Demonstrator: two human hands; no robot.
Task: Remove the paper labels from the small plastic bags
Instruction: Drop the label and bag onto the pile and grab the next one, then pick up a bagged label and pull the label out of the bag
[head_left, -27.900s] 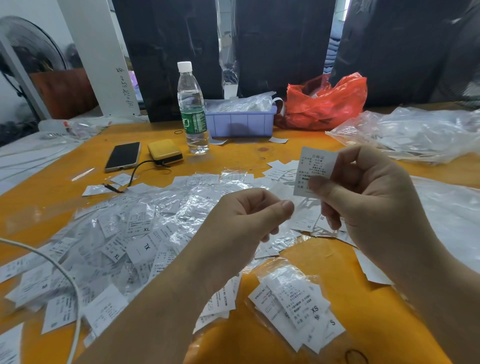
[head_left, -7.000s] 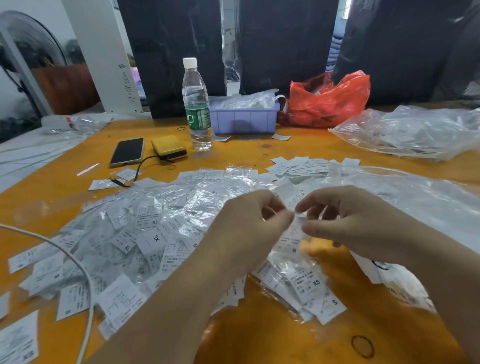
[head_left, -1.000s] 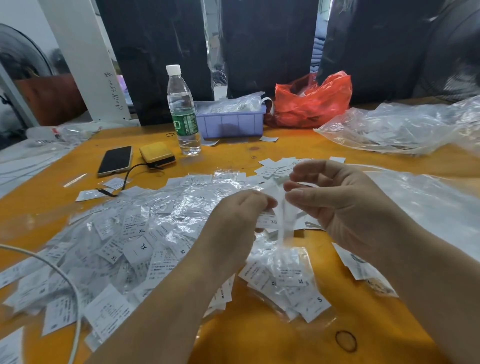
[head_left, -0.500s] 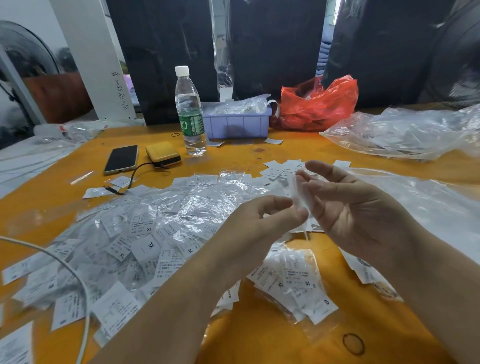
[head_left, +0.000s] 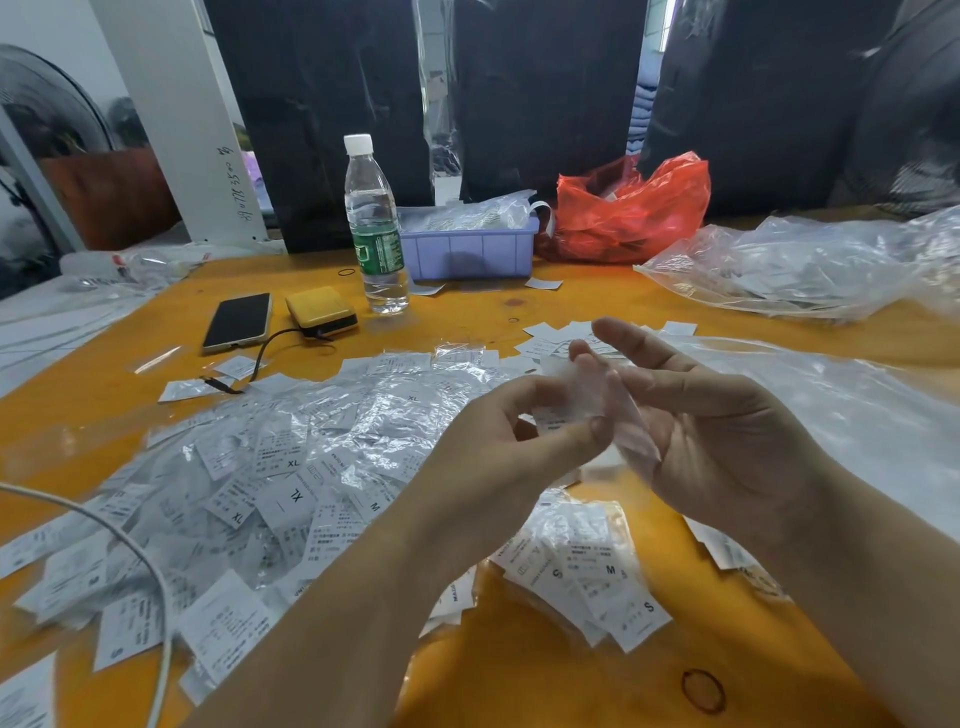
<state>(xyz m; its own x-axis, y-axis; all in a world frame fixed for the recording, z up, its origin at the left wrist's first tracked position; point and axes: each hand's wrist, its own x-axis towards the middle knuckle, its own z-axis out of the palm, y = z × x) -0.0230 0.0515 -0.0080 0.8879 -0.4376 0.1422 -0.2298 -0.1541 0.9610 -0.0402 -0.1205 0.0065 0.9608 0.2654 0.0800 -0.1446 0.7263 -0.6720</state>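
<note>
**Pulling a label from a bag**

Above the orange table (head_left: 519, 691), our left hand (head_left: 498, 457) pinches a small clear plastic bag (head_left: 631, 431) with a white paper label (head_left: 569, 400) between thumb and fingers. At three o'clock, our right hand (head_left: 717, 436), fingers straight, supports it.

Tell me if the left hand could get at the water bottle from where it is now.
Probably yes, after letting go: the left hand pinches a small bag, and only the flat pile of bagged labels lies between it and the water bottle.
</note>
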